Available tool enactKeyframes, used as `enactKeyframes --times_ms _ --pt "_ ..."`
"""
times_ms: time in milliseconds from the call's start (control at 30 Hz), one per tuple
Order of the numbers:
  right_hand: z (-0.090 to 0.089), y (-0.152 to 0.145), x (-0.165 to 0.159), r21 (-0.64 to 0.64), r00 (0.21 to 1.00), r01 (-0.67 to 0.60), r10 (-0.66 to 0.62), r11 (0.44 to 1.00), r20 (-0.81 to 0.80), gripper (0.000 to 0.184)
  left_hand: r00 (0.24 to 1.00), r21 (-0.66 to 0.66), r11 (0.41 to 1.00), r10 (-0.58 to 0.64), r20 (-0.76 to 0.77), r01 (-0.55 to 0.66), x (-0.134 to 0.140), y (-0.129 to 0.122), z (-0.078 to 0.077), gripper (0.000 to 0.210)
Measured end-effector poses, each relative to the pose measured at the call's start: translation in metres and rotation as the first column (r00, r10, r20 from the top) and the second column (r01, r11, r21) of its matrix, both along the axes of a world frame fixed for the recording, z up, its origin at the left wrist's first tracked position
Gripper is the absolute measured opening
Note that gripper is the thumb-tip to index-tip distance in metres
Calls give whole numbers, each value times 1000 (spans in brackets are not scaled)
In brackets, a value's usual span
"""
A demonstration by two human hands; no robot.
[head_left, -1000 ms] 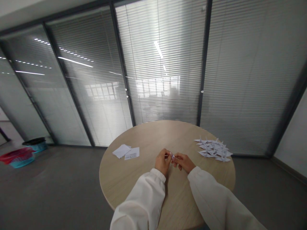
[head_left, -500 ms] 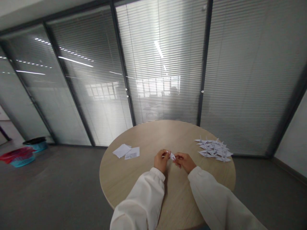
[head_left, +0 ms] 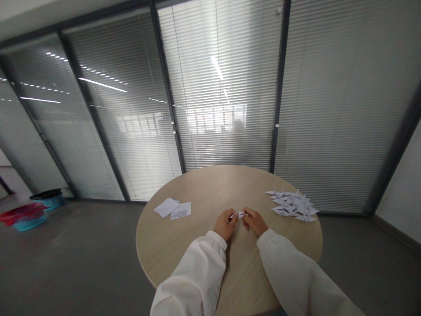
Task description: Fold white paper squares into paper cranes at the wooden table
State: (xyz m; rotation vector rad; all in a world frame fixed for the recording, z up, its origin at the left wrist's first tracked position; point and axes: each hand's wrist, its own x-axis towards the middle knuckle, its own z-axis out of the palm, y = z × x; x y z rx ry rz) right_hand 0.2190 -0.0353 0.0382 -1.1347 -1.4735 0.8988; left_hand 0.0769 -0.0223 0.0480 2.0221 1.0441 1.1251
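Note:
A small folded piece of white paper (head_left: 241,214) is pinched between my two hands above the middle of the round wooden table (head_left: 210,184). My left hand (head_left: 225,224) is closed on its left end, and my right hand (head_left: 254,221) grips the other end with thumb and fingers. Much of the paper is covered by the fingers, so its exact shape cannot be made out. To the right lies a heap of folded paper cranes (head_left: 292,205). Flat paper sheets (head_left: 167,206) rest on the left, one with printed text (head_left: 180,211).
Glass partition panels with blinds (head_left: 226,87) stand right behind the table. On the floor at far left are a blue bin with a red liner (head_left: 28,216) and another with a black liner (head_left: 51,198).
The folded paper has turned to lie more level between my hands. My left hand has shifted slightly right and down; the heap and the flat sheets stay put.

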Motion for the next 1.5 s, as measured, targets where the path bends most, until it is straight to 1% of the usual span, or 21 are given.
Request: enactKeyframes --times_ms 67,133,233,333,467,600,733,833,1033,1200,1367,1500 --pt "0 1 0 -24 998 -37 36 999 -52 14 998 -100 994 -46 45 51 1 0 0 29" --pt "0 2 1 -62 986 -101 91 993 -141 15 988 -213 971 -83 130 110 2 1 -1 33" --pt "1 2 2 -88 936 -215 179 973 -304 19 946 -358 904 -125 298 232 3 2 -2 39" --pt "2 1 3 -50 859 -308 255 950 -445 21 876 -417 833 -153 458 363 4 3 -2 41" --pt "3 -2 4 -14 760 -386 310 922 -572 20 797 -422 767 -188 574 484 4 1 1 39" --pt "5 -3 4 14 681 -441 345 897 -646 19 745 -428 725 -175 643 540 5 -5 5 36" --pt "7 -5 4 34 632 -482 374 875 -679 20 704 -431 690 -160 692 581 6 -9 9 36" --pt "9 -7 4 40 624 -494 386 869 -679 21 687 -429 676 -159 709 599 7 -11 10 34" --pt "14 -11 3 45 649 -480 390 876 -653 22 681 -422 672 -170 712 609 7 -14 13 35" --pt "12 -11 4 69 626 -493 408 867 -665 22 661 -423 648 -168 732 633 6 -15 16 34" --pt "11 -9 7 91 591 -502 418 860 -690 23 614 -425 617 -123 779 663 2 -14 17 29" --pt "11 -10 7 125 602 -483 432 867 -671 23 608 -411 622 -135 783 667 1 -15 17 29"
